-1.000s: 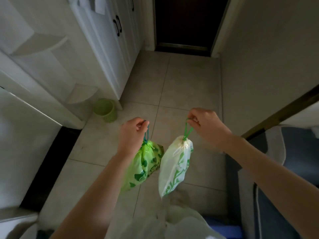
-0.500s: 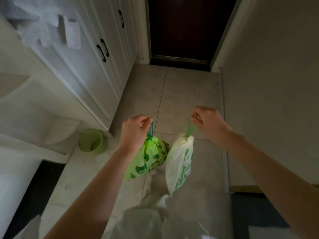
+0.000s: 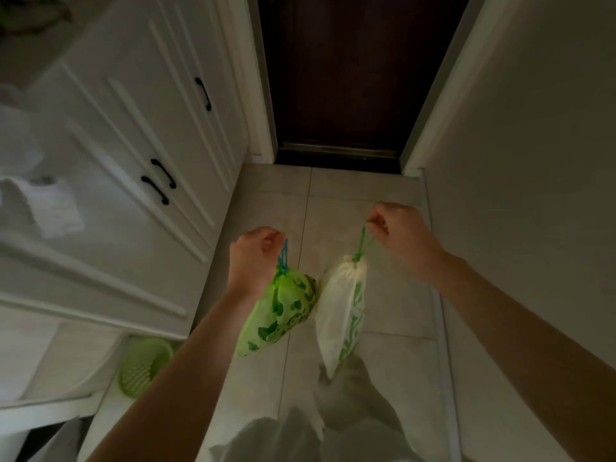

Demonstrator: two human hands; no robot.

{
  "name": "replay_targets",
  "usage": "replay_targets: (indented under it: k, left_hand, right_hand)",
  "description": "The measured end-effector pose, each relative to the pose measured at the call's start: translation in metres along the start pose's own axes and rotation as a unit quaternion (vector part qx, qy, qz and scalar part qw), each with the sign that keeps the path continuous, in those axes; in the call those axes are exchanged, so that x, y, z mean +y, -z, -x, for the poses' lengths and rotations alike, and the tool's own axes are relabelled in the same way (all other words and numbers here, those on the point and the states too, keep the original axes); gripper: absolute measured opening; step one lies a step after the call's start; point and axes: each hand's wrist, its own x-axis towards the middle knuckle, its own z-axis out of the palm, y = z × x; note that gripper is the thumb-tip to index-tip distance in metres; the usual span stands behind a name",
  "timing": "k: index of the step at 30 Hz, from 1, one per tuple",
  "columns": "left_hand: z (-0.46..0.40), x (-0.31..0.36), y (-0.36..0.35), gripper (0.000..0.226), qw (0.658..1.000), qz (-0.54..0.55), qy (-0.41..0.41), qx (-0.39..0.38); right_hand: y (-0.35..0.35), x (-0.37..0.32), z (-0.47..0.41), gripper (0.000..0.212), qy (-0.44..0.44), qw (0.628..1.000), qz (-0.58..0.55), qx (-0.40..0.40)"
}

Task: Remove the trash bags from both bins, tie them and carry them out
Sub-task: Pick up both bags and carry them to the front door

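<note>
- Left hand (image 3: 253,258) fisted round the blue drawstring (image 3: 283,255) of a green leaf-print trash bag (image 3: 280,311), fingers curled tight; bag dangling clear of the tiled floor (image 3: 273,201), upper part tucked behind the wrist.
- Right hand (image 3: 400,238) pinching the green drawstring (image 3: 361,240) of a whitish trash bag (image 3: 340,311) between thumb and bent fingers; bag hanging cinched at the neck, slim and long, green print down one side.
- Both bags side by side mid-air, maybe just touching near the tops, hard to call.
- Contents of either bag: can't tell.
- Green bin (image 3: 145,365) low at the left, by the bottom corner of the white cabinet (image 3: 140,135), partly cut off by the left forearm; can't see much inside, kinda blurry.
- Dark door (image 3: 346,78) straight ahead at the far edge of the floor, shut as far as visible, top cropped.
- Pale trousers (image 3: 350,405) at the bottom edge, feet not really readable.
- Paper-ish stuff (image 3: 53,208) at the far left, too smeared to identify.
</note>
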Motion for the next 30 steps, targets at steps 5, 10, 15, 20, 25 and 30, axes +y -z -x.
replay_targets:
  k: [5, 10, 15, 20, 25, 30]
  left_hand:
    - [-0.102, 0.02, -0.028, 0.019, 0.996, 0.0, 0.078, 0.033]
    - [-0.197, 0.039, -0.042, 0.015, 0.986, 0.049, 0.13, 0.087]
    - [-0.292, 0.053, -0.059, 0.013, 0.979, 0.056, 0.156, 0.117]
    - [-0.39, 0.051, -0.084, 0.017, 0.973, 0.073, 0.174, 0.134]
    - [-0.482, 0.049, -0.107, 0.019, 0.969, 0.061, 0.204, 0.125]
    - [-0.563, 0.047, -0.121, 0.017, 0.953, 0.076, 0.262, 0.132]
  right_hand:
    - [0.003, 0.036, -0.118, 0.009, 0.029, 0.999, -0.017, -0.03]
    - [0.012, 0.065, -0.229, 0.01, 0.067, 0.996, -0.021, -0.063]
    - [0.015, 0.085, -0.335, 0.014, 0.089, 0.993, -0.019, -0.081]
    - [0.003, 0.105, -0.439, 0.014, 0.11, 0.989, -0.009, -0.101]
    - [-0.013, 0.128, -0.544, 0.012, 0.093, 0.988, -0.016, -0.126]
    - [-0.03, 0.151, -0.643, 0.009, 0.076, 0.983, 0.008, -0.168]
